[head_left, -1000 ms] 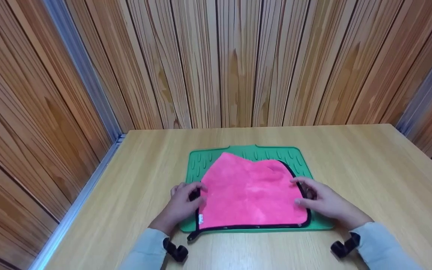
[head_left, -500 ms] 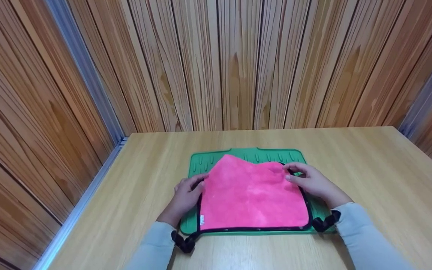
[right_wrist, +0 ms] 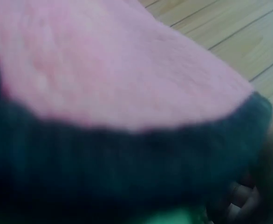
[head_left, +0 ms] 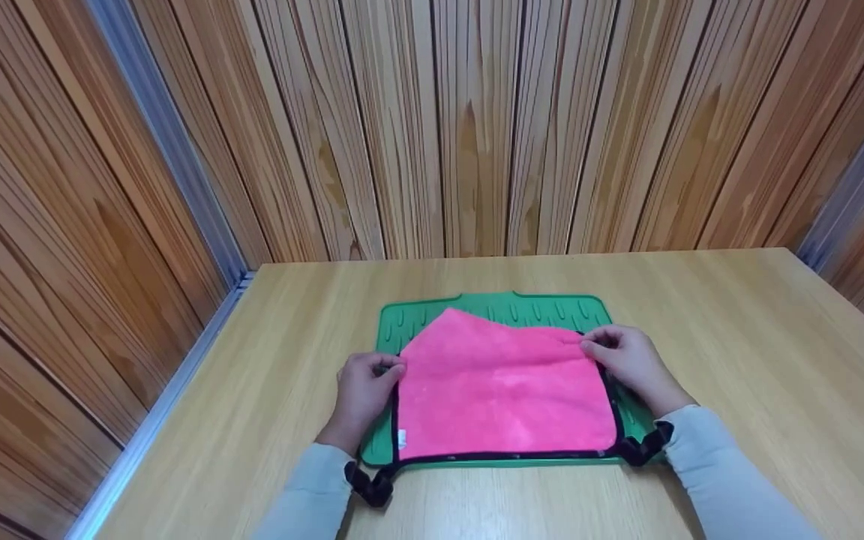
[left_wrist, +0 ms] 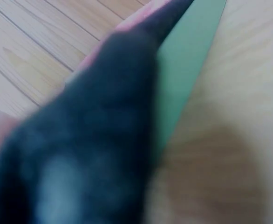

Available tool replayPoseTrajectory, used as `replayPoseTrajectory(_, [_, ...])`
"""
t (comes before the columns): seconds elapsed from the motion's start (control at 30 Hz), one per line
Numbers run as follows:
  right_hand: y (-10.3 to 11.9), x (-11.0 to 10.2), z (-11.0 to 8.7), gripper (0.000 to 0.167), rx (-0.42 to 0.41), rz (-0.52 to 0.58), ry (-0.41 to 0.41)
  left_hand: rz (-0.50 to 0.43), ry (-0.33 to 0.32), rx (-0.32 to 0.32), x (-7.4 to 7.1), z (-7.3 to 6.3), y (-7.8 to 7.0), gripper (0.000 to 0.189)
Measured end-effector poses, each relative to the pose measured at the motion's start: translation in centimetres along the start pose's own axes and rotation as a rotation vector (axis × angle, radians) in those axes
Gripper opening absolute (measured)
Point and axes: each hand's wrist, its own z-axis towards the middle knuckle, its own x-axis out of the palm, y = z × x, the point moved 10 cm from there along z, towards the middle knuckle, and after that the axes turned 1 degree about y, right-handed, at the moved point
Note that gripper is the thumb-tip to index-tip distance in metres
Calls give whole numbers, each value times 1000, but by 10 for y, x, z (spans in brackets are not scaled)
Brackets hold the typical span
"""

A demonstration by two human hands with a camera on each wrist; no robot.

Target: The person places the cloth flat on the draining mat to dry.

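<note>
A pink cloth (head_left: pixel 503 394) with black edging lies over a green ridged mat (head_left: pixel 503 306) in the head view. My left hand (head_left: pixel 361 391) pinches the cloth's left edge near its upper part, between thumb and fingers. At the upper right, my right hand (head_left: pixel 631 366) pinches the other side of the cloth. The far edge peaks to the left of its middle. In the left wrist view the black edging (left_wrist: pixel 94 107) fills much of the picture, badly blurred. The right wrist view has the pink fabric (right_wrist: pixel 113 70) and its dark border up close.
Under the mat is a light wooden table (head_left: pixel 739 360). Wood-plank panels (head_left: pixel 469 127) stand behind it and at both sides, with a metal post (head_left: pixel 177 142) in the left corner. A black camera mount (head_left: pixel 372 484) sits at the left wrist.
My right hand has moved up and inward from the cloth's right side to its upper right corner. The left hand has risen slightly along its edge. Both hands' fingers have closed onto the cloth.
</note>
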Motion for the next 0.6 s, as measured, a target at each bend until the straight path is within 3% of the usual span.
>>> replayPoseTrajectory(0.23, [-4, -1, 1, 26, -13, 43, -10, 65, 27, 12, 4, -1, -1, 5])
replayPoseTrajectory(0.47, [0, 8, 0, 45, -56, 100, 53, 76, 110, -27, 13, 1, 5, 48])
replayPoseTrajectory(0.6, [2, 13, -1, 54, -68, 56, 93, 93, 138, -77, 16, 1, 8, 53])
